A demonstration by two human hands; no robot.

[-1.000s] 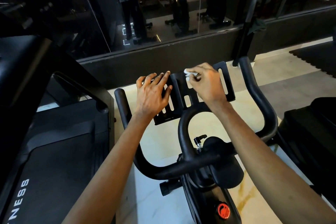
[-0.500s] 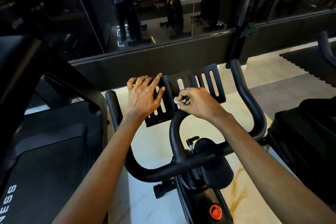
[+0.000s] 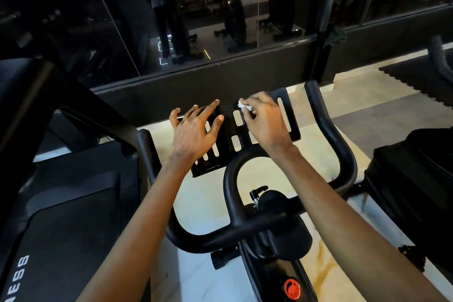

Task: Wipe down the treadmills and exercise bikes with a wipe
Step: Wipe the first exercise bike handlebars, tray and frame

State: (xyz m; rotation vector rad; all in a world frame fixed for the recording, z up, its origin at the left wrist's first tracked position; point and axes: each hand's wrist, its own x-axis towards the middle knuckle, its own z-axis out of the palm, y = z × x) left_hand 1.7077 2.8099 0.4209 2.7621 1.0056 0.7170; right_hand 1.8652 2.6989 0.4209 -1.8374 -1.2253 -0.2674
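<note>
A black exercise bike point(image 3: 274, 240) stands in front of me, with curved handlebars point(image 3: 328, 130) and a slotted black tray point(image 3: 226, 135) at their front. My left hand point(image 3: 193, 132) lies flat on the tray's left part with fingers spread and straight. My right hand point(image 3: 264, 122) pinches a small crumpled white wipe point(image 3: 244, 105) and presses it against the tray's far middle edge. A black treadmill point(image 3: 61, 216) stands to the left of the bike.
A dark glass wall point(image 3: 220, 19) with a black sill runs behind the bike. Another black machine point(image 3: 411, 184) sits at the right, and a black floor mat point(image 3: 416, 78) lies at the far right. A red knob point(image 3: 291, 288) is on the bike frame below.
My right hand moved with the wipe from the tray's near edge by the handlebar loop back up to its far edge. My left hand's fingers spread a little but stayed on the tray.
</note>
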